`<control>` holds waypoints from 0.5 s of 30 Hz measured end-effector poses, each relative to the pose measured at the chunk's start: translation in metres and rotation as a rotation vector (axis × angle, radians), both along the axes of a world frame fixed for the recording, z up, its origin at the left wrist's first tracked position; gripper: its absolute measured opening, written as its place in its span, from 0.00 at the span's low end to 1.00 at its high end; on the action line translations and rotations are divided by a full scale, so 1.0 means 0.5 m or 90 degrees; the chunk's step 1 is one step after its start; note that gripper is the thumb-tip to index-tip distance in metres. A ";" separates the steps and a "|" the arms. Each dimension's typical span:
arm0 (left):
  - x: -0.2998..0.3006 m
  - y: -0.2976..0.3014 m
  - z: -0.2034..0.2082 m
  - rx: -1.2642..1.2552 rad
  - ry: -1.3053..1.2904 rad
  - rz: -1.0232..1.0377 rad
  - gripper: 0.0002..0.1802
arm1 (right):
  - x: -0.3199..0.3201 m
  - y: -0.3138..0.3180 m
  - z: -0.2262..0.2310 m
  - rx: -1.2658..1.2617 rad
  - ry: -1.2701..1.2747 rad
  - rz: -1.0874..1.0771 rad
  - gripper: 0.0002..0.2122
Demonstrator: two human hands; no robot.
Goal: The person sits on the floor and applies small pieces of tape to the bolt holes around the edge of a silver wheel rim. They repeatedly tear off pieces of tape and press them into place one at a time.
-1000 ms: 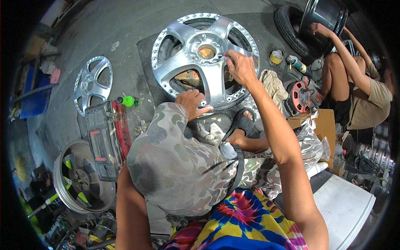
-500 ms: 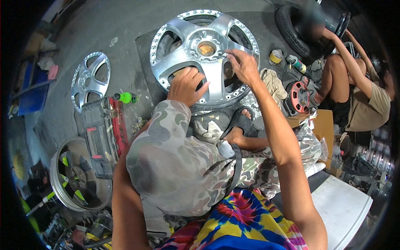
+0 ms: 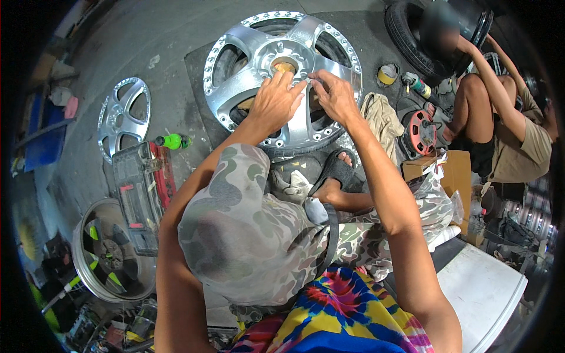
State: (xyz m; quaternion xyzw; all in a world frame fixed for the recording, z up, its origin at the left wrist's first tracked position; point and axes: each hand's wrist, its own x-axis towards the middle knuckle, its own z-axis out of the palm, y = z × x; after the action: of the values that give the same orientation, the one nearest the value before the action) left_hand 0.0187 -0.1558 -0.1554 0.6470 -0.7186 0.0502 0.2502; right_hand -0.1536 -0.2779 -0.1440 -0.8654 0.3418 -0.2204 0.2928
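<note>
**At the wheel hub: both hands placed on the spoked face**

In the head view, the large silver five-spoke wheel (image 3: 238, 84) lay face up at upper centre, over a black tyre (image 3: 303, 149) whose edge showed along the near side. Small fasteners or holes ringed its outer flange. An orange-yellow item (image 3: 284, 66) was visible through the centre bore.

The left hand (image 3: 275, 101) reached across the near-left spoke, palm down, with its fingertips at the near edge of the hub. Its fingers were bent; whether its grip pinched any part could not be told.

The right hand (image 3: 336, 99) was positioned just beside it, fingers curled toward the right side of the hub. Thumb and forefinger were close together; whether this grip held a small part could not be told.

To the left, a second silver spoked disc (image 3: 134, 126) lay on the floor (image 3: 176, 76). Near it were a green bottle (image 3: 170, 141) and a grey-and-red toolbox (image 3: 139, 194). A bare rim (image 3: 140, 274) was located below the toolbox.

To the right of the wheel were a beige cloth (image 3: 379, 123) and a red reel (image 3: 421, 132). Beyond these, a co-worker (image 3: 515, 147) sat near another tyre (image 3: 406, 50).
</note>
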 end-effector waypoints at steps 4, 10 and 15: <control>0.009 0.011 0.001 0.006 0.001 -0.007 0.20 | -0.001 0.006 -0.004 0.087 0.013 -0.019 0.12; 0.028 0.051 0.072 -0.020 0.115 0.010 0.19 | -0.002 0.022 0.052 0.182 -0.068 -0.094 0.17; 0.039 0.066 0.065 -0.007 0.173 0.044 0.16 | 0.007 0.015 0.034 0.025 0.041 -0.030 0.16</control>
State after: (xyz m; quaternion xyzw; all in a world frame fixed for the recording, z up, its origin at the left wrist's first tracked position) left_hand 0.0382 -0.1227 -0.1229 0.6707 -0.6551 -0.0257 0.3469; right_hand -0.1500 -0.2706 -0.1272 -0.8580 0.3753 -0.1927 0.2931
